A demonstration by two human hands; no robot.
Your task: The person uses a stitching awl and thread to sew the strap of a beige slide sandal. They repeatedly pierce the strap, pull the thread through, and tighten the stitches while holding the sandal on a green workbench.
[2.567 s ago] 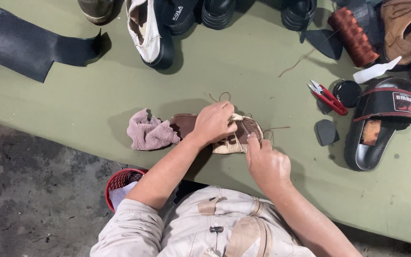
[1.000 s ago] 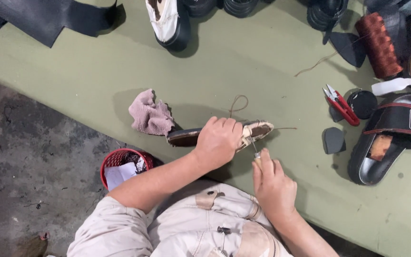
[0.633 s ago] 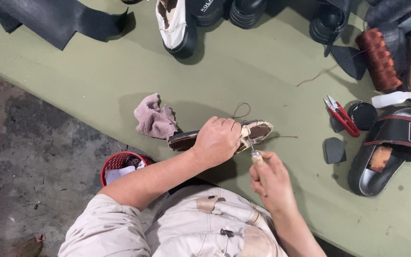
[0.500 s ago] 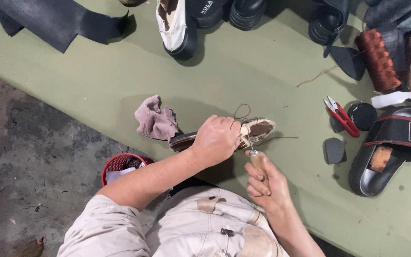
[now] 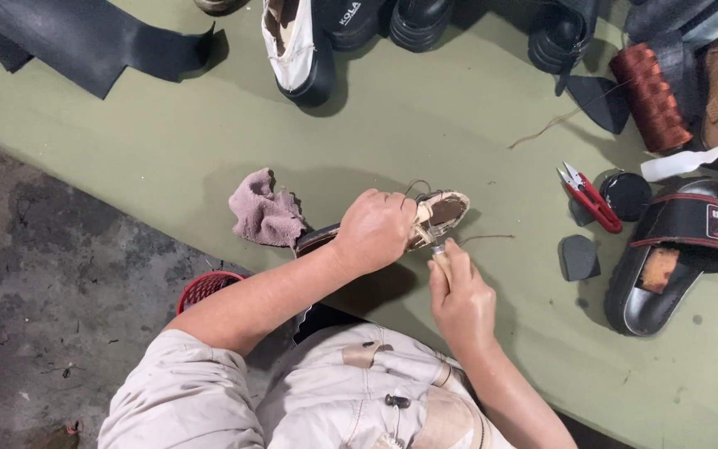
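My left hand (image 5: 375, 228) grips a small tan shoe (image 5: 440, 211) by its middle and holds it down on the green mat (image 5: 425, 125). The shoe's toe points right and its dark sole edge shows at the left. My right hand (image 5: 459, 299) is closed around a small awl-like tool with a pale handle (image 5: 440, 256), its tip against the shoe's near side. A thin brown thread (image 5: 484, 238) trails from the shoe to the right, and a loop of thread rises above the toe.
A pink rag (image 5: 265, 210) lies left of the shoe. Red snips (image 5: 589, 196), a black round tin (image 5: 625, 194), a dark sandal (image 5: 676, 249), a brown thread spool (image 5: 650, 96) and several shoes (image 5: 297, 46) ring the mat. A red basket (image 5: 207, 288) stands below the mat's edge.
My view has shifted slightly, so the shoe sits higher and further right. My right hand has drawn the tool closer under the shoe; my left hand keeps its grip.
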